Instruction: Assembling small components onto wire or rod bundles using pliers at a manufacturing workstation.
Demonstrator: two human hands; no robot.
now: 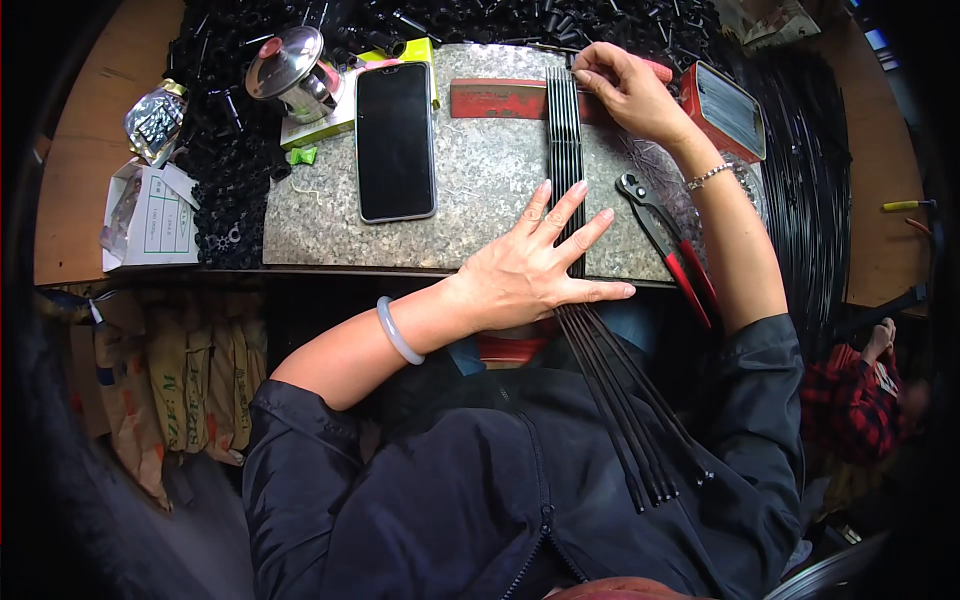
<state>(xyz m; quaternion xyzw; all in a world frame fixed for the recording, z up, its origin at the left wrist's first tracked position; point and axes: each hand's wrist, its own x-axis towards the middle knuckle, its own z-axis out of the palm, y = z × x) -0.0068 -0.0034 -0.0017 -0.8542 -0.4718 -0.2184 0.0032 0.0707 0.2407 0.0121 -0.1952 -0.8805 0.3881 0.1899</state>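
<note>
Several thin black rods (565, 150) lie side by side across a worn red metal bar (495, 98). Their near ends hang past the table edge over my lap, fanned out and tipped with small knobs. My left hand (530, 255) rests on top of the rods with its fingers spread, pressing them near the edge. At the far ends, beside the bar, my right hand (628, 92) has thumb and fingers pinched together; what is between them is too small to make out. Pliers with red handles (668, 235) lie right of the rods, their handles jutting over the edge.
A phone (395, 145) lies on the speckled board (315, 215), left of the rods. Behind it stands a lidded metal pot (290, 75). At right are a red-edged tin (728, 108) and a bundle of long black rods (800, 180). Black parts (500, 20) heap along the back.
</note>
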